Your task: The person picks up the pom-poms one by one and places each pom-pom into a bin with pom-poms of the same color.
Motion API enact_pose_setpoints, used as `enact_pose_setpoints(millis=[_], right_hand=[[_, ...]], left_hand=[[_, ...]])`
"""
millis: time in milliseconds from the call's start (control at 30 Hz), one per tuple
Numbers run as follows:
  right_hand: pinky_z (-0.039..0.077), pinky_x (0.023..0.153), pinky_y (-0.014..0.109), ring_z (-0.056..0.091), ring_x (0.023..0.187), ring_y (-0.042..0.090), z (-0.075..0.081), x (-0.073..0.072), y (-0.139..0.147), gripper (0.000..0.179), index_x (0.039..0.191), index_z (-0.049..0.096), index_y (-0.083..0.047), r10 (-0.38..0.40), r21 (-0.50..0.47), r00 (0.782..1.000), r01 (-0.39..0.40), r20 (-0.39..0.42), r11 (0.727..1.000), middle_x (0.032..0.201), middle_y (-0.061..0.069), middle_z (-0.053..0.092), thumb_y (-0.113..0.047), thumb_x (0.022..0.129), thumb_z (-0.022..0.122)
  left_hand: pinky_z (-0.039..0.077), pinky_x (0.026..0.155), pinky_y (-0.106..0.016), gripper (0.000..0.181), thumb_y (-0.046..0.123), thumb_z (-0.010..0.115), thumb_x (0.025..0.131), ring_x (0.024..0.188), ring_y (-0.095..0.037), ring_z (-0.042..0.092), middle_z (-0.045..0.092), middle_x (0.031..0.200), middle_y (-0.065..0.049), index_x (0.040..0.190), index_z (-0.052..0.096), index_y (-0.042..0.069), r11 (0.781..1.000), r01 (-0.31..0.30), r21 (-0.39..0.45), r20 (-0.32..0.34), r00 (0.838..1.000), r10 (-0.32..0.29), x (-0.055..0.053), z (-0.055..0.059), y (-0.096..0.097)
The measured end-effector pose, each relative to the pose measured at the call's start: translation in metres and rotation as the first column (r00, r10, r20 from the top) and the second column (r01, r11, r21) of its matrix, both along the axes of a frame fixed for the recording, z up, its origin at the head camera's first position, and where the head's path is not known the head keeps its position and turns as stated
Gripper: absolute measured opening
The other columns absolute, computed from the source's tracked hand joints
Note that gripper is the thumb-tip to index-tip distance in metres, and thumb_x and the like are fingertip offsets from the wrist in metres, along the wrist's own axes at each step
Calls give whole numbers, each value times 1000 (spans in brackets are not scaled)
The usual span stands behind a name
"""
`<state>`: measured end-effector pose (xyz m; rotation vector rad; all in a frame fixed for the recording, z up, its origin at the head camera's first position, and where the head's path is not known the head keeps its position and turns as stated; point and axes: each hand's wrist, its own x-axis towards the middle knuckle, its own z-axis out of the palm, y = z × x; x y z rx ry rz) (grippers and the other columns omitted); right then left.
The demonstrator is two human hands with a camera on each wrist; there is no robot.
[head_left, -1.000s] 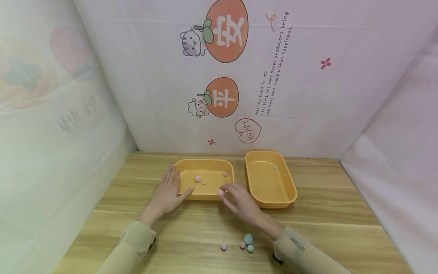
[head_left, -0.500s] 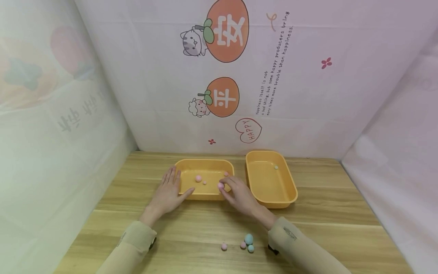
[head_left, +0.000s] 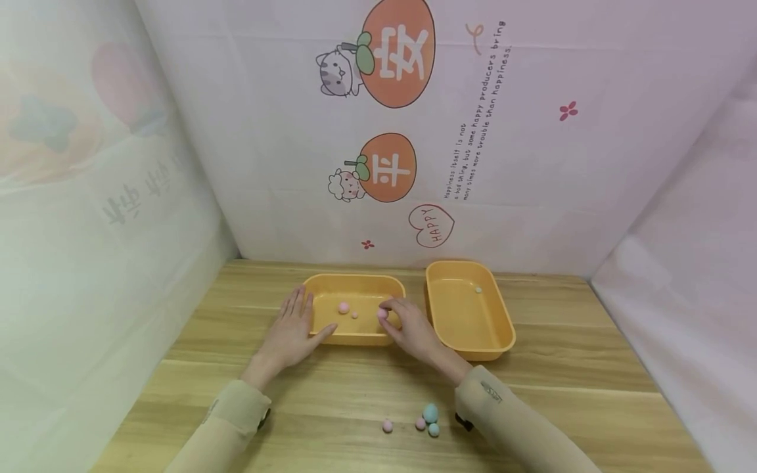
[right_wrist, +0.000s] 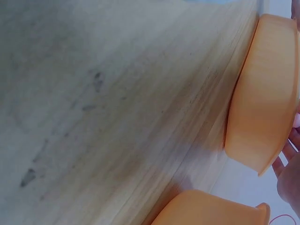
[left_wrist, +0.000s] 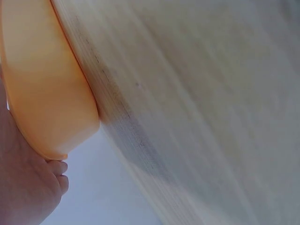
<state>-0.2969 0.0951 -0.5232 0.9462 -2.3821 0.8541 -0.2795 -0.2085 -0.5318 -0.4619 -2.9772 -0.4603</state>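
Observation:
Between thumb and fingers, my right hand (head_left: pixel 415 332) pinches a pink ball (head_left: pixel 382 314) over the right part of the left yellow tray (head_left: pixel 355 339). Inside that tray lie a larger pink ball (head_left: pixel 344 307) and a tiny pale pink ball (head_left: pixel 355 315). My left hand (head_left: pixel 288 336) rests on the tray's left end, fingers straight along the rim and thumb at the near edge. The left wrist view shows that hand (left_wrist: pixel 28 187) against the tray's outer wall (left_wrist: pixel 51 89). In the right wrist view only part of the right hand (right_wrist: pixel 289 168) shows at the edge.
A second yellow tray (head_left: pixel 467 322) stands to the right, holding one small pale ball (head_left: pixel 478 290). Nearer on the wooden table (head_left: pixel 331 407) are a lone pink ball (head_left: pixel 387 426) and a cluster: a pink ball (head_left: pixel 420 424), a teal egg-shaped piece (head_left: pixel 430 413) and a teal ball (head_left: pixel 434 429).
My right hand has carried the pink ball from the tray's near rim farther in over the tray. It now hides a pink ball at the right end. The left hand has stayed put.

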Motion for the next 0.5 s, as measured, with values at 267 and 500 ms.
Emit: enact_pose_setpoints(millis=[267, 500], right_hand=[[63, 100, 54, 76, 105, 33, 0, -7, -4, 17, 113, 75, 2, -26, 2, 999, 26, 30, 1000, 110, 15, 79, -6, 100, 80], [63, 98, 52, 76, 104, 32, -3, -14, -11, 16, 112, 76, 2, -67, 20, 997, 66, 24, 998, 109, 15, 79, -5, 98, 80]], left_hand=[[14, 141, -61, 106, 71, 47, 109, 171, -49, 13, 9, 182, -33, 171, 21, -10, 1000, -1, 1, 4, 1000, 1, -1, -1, 0], [15, 141, -61, 105, 72, 46, 108, 171, -49, 14, 12, 181, -33, 170, 23, -11, 1000, -5, -8, -3, 1000, 5, 0, -2, -1]])
